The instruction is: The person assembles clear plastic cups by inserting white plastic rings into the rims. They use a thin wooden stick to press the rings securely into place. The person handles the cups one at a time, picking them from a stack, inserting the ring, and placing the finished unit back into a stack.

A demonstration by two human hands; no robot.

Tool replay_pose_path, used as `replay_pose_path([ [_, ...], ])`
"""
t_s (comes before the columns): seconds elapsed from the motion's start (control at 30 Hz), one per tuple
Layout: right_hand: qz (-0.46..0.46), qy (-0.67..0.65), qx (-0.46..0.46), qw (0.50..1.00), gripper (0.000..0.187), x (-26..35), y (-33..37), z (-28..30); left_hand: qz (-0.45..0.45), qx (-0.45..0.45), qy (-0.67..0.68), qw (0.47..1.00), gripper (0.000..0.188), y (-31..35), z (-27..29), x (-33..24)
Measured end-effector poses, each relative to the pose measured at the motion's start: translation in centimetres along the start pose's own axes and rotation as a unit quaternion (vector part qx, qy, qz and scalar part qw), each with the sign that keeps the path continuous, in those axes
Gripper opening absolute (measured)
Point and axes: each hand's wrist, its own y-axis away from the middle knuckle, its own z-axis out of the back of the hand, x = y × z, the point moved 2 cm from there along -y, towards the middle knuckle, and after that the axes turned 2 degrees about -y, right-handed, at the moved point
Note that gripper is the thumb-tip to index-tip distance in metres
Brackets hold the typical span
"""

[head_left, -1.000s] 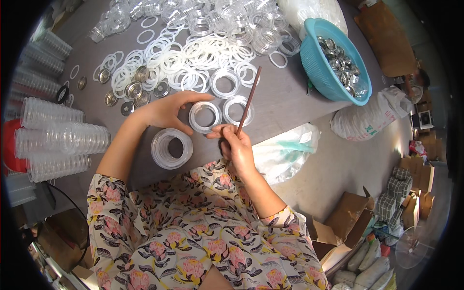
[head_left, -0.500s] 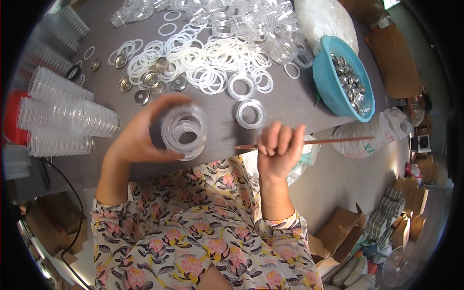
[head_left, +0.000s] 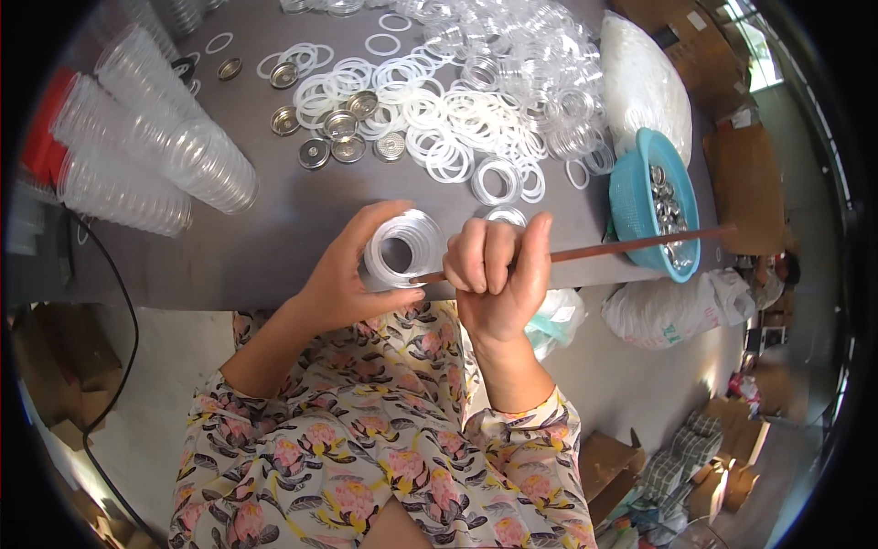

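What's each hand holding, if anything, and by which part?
The left hand cups a clear ring stack around its outer side; the right hand grips a brown stick nearer its left end.

Honestly can't read a single word from where I'm standing. The white sack over on the right has some printing, green marks plus fainter reddish ones, but it's way too small and blurry. The carton at the far right has a little white patch, could be a label, can't tell. Teal patch on the bag, no clue if that's print.
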Motion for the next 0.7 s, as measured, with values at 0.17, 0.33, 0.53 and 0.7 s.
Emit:
replay_pose_path([
  [0.17, -0.012, 0.018, -0.009, 1.000, 0.062, -2.5, -2.2, -0.8, -0.031, -0.042, 0.014, 0.999, 0.081, 0.2, -0.7, 1.2],
  [0.33, 0.087, 0.190, 0.054, 0.976, 0.060, -2.3, -4.6, -1.7, -0.006, -0.045, 0.023, 0.999, 0.082, 0.5, -0.6, 1.4],
  [0.53, -0.079, 0.274, 0.033, 0.958, 0.058, 0.6, -3.3, -1.4, -0.026, -0.060, 0.032, 0.997, 0.079, 0.7, -0.8, 1.3],
  [0.7, -0.034, 0.131, 0.007, 0.991, 0.057, -2.7, -3.0, -2.4, -0.001, -0.041, 0.124, 0.991, 0.079, 0.7, -1.0, 1.5],
])
